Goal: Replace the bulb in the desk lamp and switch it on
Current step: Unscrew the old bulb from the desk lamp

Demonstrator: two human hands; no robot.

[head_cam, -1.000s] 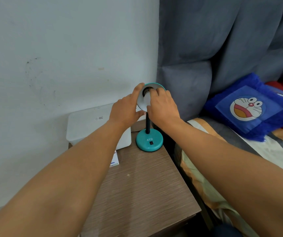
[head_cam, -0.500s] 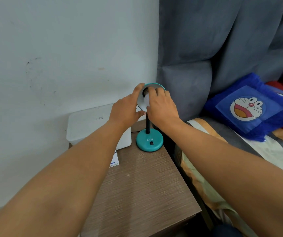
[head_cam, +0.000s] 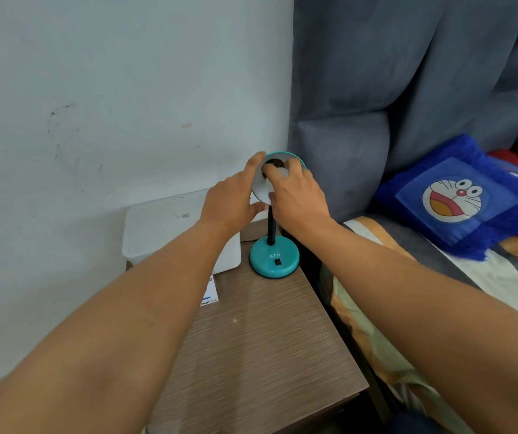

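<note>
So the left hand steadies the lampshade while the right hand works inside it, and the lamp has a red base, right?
Not quite: the head view shows the lamp base is teal, not red. The rest stands: the left hand steadies the lampshade while the right hand works inside it.

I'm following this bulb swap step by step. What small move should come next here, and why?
Probably keep twisting the bulb with the right hand, whose fingertips are inside the shade at the socket, while the left hand steadies the shade's rim. The lamp looks unlit, and the switch on the base is untouched.
</note>
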